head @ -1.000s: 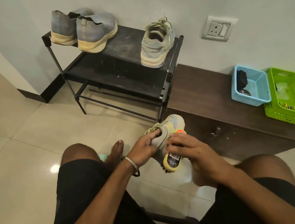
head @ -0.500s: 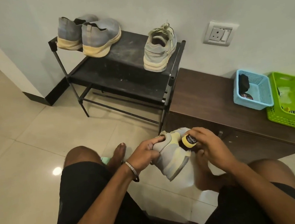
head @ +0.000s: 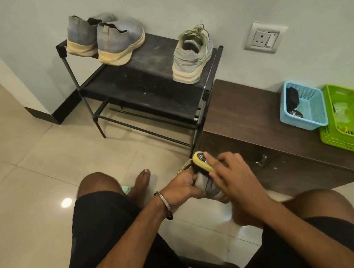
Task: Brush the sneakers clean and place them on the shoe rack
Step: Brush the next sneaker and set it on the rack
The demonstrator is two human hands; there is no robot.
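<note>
Gripping grey sneaker (head: 210, 186) with my left hand (head: 183, 188), fingers curled round it, my right hand (head: 231, 176) clasping yellow brush (head: 201, 160) against its upper.

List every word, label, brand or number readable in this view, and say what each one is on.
No text can be read here.
Label on the yellow brush in the right hand: print too small and blurred to read.
Round tin in the blue basket: pale lettering, partly hidden, unreadable.
Wall socket: no markings legible.
Sneakers on the shoe rack: no brand visible.
</note>
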